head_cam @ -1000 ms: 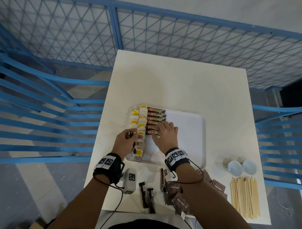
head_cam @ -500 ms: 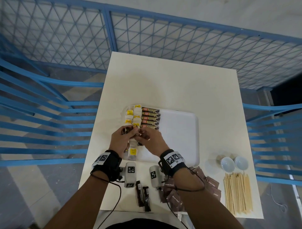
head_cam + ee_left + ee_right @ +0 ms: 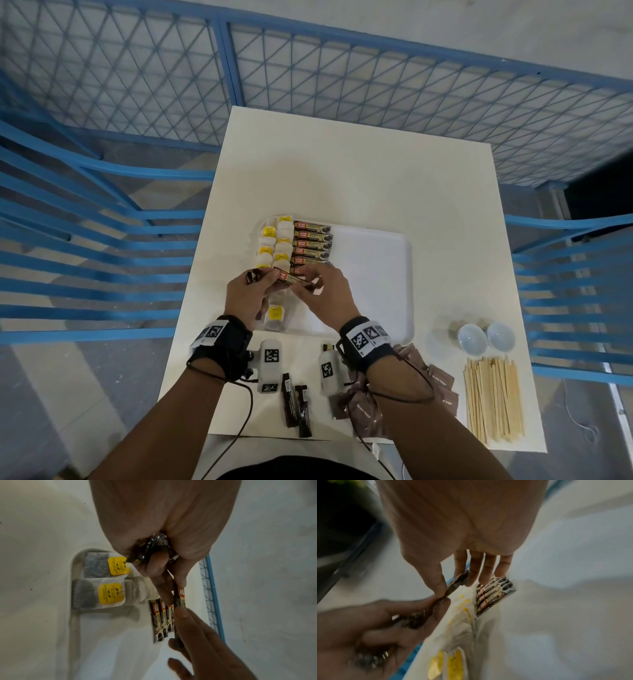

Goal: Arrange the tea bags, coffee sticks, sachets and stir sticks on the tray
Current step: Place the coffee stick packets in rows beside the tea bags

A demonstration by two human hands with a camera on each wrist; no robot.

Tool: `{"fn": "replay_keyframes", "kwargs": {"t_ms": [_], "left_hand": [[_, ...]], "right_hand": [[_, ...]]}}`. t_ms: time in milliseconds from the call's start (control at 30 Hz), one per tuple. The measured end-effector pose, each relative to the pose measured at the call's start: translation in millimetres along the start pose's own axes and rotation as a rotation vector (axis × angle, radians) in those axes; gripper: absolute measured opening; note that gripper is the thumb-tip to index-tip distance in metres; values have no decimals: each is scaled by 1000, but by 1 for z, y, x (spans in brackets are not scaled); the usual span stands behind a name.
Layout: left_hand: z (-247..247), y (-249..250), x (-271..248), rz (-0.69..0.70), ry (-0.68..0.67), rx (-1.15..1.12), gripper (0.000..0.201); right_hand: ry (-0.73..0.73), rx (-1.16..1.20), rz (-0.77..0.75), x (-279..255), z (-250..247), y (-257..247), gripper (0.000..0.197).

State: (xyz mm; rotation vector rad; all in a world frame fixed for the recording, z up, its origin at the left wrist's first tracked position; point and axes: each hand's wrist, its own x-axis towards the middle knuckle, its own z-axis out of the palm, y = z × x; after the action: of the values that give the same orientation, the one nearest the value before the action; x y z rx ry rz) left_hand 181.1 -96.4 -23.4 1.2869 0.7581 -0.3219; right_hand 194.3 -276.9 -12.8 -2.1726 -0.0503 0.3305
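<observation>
Both hands meet over the near left part of the white rectangular plastic tray (image 3: 373, 274), which sits on a pale square table (image 3: 342, 171). The left hand (image 3: 245, 298) is curled round a small bundle of dark foil coffee sticks (image 3: 152, 547), their crumpled ends poking out past the knuckles. One brown-and-red coffee stick with "GRANULES" printed on it (image 3: 291, 277) stretches between the two hands: the left thumb and fingers pinch one end, and the right hand (image 3: 323, 294) pinches the other end between thumb and forefinger, its remaining fingers hanging fairly straight above the tray. This stick is lifted clear of the tray, just in front of the row.

On the tray, a neat row of matching coffee sticks (image 3: 311, 245) lies side by side along the far left part. Just left of them, white paper tea bags with yellow tags (image 3: 270, 246) run in a double column down the tray's left edge, one more showing between the wrists.

Off the tray, along the table's near edge, lie two more dark coffee sticks (image 3: 294, 404), a heap of brown sugar sachets (image 3: 442, 387), and a bundle of pale wooden stir sticks (image 3: 493, 397). Two small white bowls (image 3: 484, 337) stand just beyond the stir sticks. A blue metal mesh fence (image 3: 308, 68) surrounds the table.
</observation>
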Motion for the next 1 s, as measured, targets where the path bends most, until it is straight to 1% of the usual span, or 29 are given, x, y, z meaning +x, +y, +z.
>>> {"fn": "replay_keyframes", "kwargs": {"t_ms": [67,167,233,333,400,533,633,867,900,967,1000], "left_hand": [[0,-4,1,0,4,5,25],[2,-5,-1,-8,-4,58,23],[2,-5,-2,-28,13,83,20],[-4,-5,2,-50,47,87,21],[-9,-6,5,-71,39,97,23],[-16,-5,7,-86,14,133,23],[-19,-4,10,-97,3,141,22],[-19,5,10,-129,0,91,9],[-19,7,10,-130,-4,86,11],[-17,10,9,-131,-18,85,20],[-17,11,8,-129,-25,89,21]], "right_hand": [[32,-121,-86,-2,3,3,26],[56,-224,-122,1,3,7,19],[76,-257,-125,1,1,13,18],[102,-313,-80,2,-5,27,18],[104,-382,-59,1,-7,37,16],[105,-495,-80,2,2,46,15],[123,-541,-79,6,12,44,15],[139,-547,-46,12,22,38,14],[141,-545,-42,13,23,37,15],[147,-543,-35,14,24,36,16],[150,-540,-33,15,24,35,17]]}}
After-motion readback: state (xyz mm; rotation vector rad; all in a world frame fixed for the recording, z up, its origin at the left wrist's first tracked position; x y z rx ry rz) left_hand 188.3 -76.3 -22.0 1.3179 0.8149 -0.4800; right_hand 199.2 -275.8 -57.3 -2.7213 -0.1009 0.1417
